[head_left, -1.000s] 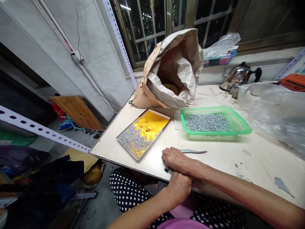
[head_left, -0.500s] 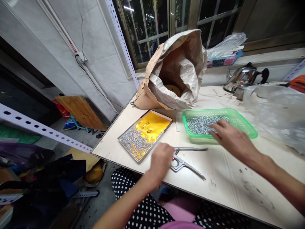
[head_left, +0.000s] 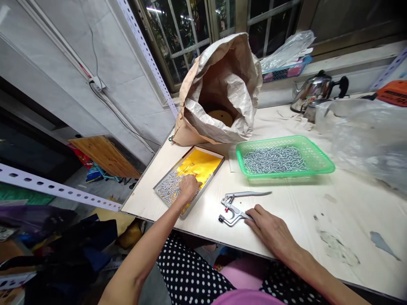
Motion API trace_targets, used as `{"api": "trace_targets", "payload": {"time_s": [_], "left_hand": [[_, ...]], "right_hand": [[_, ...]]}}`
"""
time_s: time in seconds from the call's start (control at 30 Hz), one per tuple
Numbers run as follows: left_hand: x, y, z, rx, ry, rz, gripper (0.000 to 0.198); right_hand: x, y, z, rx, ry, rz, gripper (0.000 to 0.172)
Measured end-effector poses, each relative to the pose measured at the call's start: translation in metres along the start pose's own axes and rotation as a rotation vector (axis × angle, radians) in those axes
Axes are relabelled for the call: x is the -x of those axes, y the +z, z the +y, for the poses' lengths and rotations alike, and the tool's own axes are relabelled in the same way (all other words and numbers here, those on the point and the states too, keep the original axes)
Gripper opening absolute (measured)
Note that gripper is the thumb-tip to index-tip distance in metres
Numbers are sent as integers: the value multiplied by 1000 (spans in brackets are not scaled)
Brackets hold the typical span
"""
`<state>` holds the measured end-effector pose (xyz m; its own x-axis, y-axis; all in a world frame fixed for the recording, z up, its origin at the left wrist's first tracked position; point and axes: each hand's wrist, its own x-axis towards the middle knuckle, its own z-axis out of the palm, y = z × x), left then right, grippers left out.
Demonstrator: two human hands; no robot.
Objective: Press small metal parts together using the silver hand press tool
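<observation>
Two hands: left [head_left: 189, 187] curled over silvery pins [head_left: 165, 189], grip unclear; right [head_left: 270, 230] flat on pliers [head_left: 232, 216].

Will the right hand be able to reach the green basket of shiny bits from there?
Probably yes. The right hand rests on the pliers, and only bare table lies between it and the green basket; nothing stands in the way.

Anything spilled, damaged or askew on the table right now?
No spill: the metal pieces stay inside the tray and green basket. The table is scuffed and chipped near its right front edge, where grey patches show.
</observation>
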<state>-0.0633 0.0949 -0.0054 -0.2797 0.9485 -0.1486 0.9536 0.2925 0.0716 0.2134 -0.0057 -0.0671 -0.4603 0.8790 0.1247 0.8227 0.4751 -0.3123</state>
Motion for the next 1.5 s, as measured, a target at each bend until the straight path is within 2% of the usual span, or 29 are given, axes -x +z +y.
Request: {"api": "trace_targets", "payload": {"time_s": [0.17, 0.27, 0.33, 0.43, 0.5, 0.6, 0.73, 0.83, 0.97, 1.2, 1.4, 1.5], "left_hand": [[3, -11, -5, 34, 47, -24, 10], [22, -19, -3, 101, 118, 15, 18], [41, -21, 3, 285, 204, 7, 19], [73, -14, 15, 592, 278, -113, 16], [89, -2, 20, 642, 263, -196, 16], [100, 18, 23, 623, 231, -218, 17], [101, 39, 20, 628, 187, -229, 20], [99, 44, 20, 612, 167, -247, 20], [95, 39, 23, 521, 157, -307, 18], [83, 30, 24, 543, 192, -639, 29], [84, 23, 27, 497, 180, -669, 29], [84, 16, 32, 417, 224, -671, 27]], "right_hand": [[-3, 0, -1, 26, -27, -21, 11], [-4, -3, -3, 38, -36, -46, 11], [-4, -6, -4, 42, -32, -54, 13], [-5, -10, -4, 34, -31, -55, 15], [-6, -12, -3, 26, -48, -57, 15], [-7, -13, -2, 31, -89, -54, 15], [-8, -12, 0, 45, -97, -40, 15], [-8, -12, 0, 41, -86, -42, 15], [-8, -13, 0, 29, -82, -38, 14], [-8, -15, 0, 36, -92, -38, 17], [-7, -19, 0, 47, -112, -58, 17], [-7, -19, -1, 67, -116, -66, 18]]}}
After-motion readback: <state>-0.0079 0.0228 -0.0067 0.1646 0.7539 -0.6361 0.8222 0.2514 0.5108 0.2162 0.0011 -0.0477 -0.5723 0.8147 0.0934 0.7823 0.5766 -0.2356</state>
